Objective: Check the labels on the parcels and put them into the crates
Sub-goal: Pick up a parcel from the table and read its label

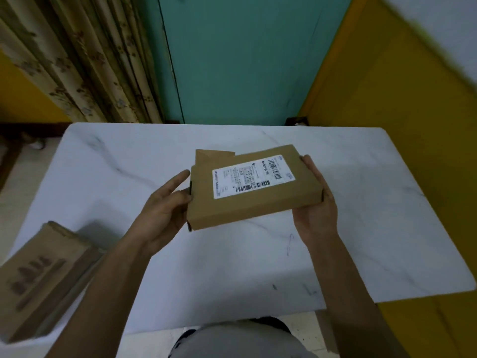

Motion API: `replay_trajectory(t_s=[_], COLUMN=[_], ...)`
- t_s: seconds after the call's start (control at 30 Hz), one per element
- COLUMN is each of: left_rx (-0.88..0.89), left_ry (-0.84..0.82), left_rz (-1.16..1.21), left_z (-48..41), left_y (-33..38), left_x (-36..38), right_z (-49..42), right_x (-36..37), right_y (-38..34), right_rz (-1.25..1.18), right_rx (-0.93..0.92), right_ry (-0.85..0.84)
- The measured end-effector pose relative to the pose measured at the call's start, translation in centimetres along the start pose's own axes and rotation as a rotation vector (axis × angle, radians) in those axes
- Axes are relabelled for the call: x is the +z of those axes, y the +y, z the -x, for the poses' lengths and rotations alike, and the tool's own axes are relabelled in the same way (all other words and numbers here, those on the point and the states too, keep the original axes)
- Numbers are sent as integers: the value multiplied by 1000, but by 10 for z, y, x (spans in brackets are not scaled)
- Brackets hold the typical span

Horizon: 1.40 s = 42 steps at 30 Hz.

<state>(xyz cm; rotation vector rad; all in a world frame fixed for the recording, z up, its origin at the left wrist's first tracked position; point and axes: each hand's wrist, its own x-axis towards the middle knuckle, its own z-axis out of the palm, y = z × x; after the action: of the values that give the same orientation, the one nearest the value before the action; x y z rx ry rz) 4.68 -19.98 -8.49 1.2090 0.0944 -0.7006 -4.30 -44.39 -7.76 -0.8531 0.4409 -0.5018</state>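
Squarely over the white, grey-veined table [124, 161], a flat rectangular brown cardboard parcel [258, 205] is held aloft; the left hand [165, 210] grips its 9 o'clock edge, the right hand [317, 205] its 3 o'clock edge; its white label [253, 178] faces up, barcodes visible, print unreadable; another cardboard box [44, 277] lies at 8 o'clock.

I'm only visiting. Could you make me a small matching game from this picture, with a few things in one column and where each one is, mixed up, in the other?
Things:
1. labelled parcel
2. second parcel
3. white label
4. curtain

Places:
A. hanging beyond the far left corner of the table
B. lying at the table's near left edge
C. held between the left hand and the right hand, above the table
D. stuck on the labelled parcel's top face

Pairs: 1-C, 2-B, 3-D, 4-A
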Motion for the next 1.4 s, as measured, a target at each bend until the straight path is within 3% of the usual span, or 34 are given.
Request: replay_trajectory(t_s=[0.17, 0.33, 0.4, 0.47, 0.57, 0.63, 0.73, 0.8, 0.93, 1.0, 1.07, 1.13, 1.23, 1.4], left_rx=[-44, 21, 67, 143, 201, 136, 88, 259, 732, 868, 894, 822, 605, 432], left_ry=[-110, -23, 33, 63, 96, 165, 164, 259, 547, 626, 672, 703, 719, 645], left_rz=[-8, 130, 172, 161, -35, -113, 36, -4, -499, -728, -843, -739, -343, 149], left_z=[42, 72, 80, 86, 95, 99, 104, 105, 114, 121, 125, 129, 134, 151], left_y=[-24, -51, -57, -57, -58, -62, -72, -77, -72, -74, -79, -84, -89, -100], left_x=[-21, -31, -35, -38, -38, -35, -24, -9, 20, 26, 29, 36, 45, 45], right_z=[38, 62, 69, 75, 75, 70, 57, 44, 27, 26, 25, 21, 15, 20], right_x=[13, 22, 24, 26, 23, 24, 25, 22, 16, 13, 12, 15, 25, 59], right_y=[-9, -6, -3, 0, 4, -2, -21, -28, -24, -21, -18, -16, -12, 9], right_rz=[263, 126, 193, 379, 692, 705, 687, 731, 786, 679, 608, 619, 649, 588], right_rx=[-49, 77, 110, 54, -133, -192, -244, -234, -62, -3, 6, -28, -66, -25], right_ry=[-110, -14, -15, -131, -289, -333, -401, -418, -408, -438, -450, -493, -527, -662])
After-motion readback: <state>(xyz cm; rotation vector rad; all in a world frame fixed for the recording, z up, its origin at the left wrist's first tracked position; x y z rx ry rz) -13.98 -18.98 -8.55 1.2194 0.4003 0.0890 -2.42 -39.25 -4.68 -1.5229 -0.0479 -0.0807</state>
